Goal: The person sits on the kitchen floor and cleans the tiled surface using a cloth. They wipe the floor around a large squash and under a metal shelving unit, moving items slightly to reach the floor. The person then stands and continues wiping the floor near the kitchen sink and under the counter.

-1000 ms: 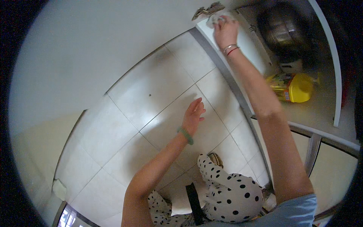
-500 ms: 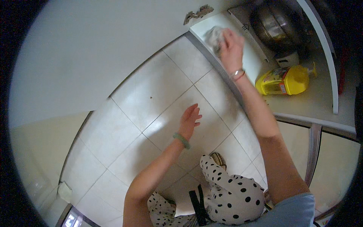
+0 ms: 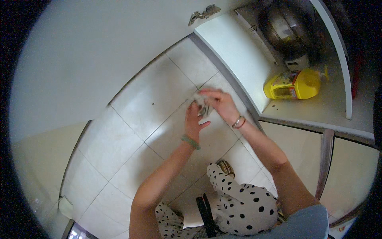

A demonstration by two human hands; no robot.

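Note:
A crumpled grey-white cloth is between my hands above the tiled floor, slightly blurred by motion. My right hand, with a bracelet at its wrist, grips it from the upper right. My left hand, wearing a green bangle, comes up to the cloth from below. Its thumb stands apart from the fingers, whose tips are against or just in front of the cloth. To the right is an open cabinet with a white inner surface. A yellow pump bottle lies on its side within.
A dark metal pot sits deeper in the cabinet. The open white door with a metal hinge spans the upper left. Closed cabinet doors continue at the lower right. My knees in spotted trousers are below.
My right hand has brought the cloth down and left, away from the cabinet surface. My left hand has risen slightly to meet it.

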